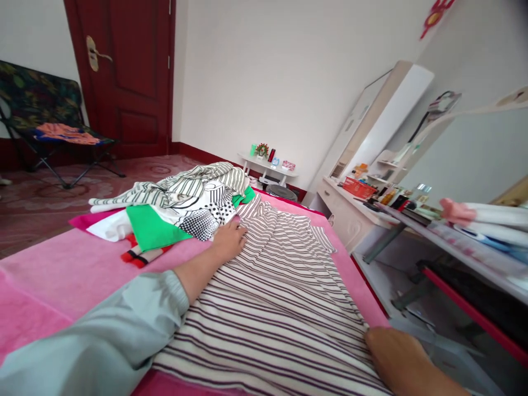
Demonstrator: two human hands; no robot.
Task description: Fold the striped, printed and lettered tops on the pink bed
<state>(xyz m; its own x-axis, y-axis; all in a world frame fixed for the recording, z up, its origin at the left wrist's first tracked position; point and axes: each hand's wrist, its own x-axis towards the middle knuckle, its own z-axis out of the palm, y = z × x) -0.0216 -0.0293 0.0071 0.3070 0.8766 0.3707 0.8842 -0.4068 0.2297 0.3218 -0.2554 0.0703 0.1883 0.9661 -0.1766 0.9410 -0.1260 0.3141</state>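
Observation:
A long striped garment (280, 280), cream with dark stripes and probably a dress, is spread lengthwise over the pink bed cover (53, 269). My left hand (229, 242) lies on its left edge, about halfway up, fingers slightly bent and apart on the cloth. At the lower right edge, my right hand (394, 352) is closed on the fabric; its fingertips are hidden. Left of the striped garment sits a loose heap of clothes, with a green and white striped piece (185, 187) on top and a green piece (159, 228) below.
A dressing table (350, 225) with bottles and a red basket (358, 187) stands to the right of the bed, beside a mirror (474, 154). Past the bed's far end is a small white shelf (268, 164). A folding chair (45, 110) stands near the dark red door (132, 71).

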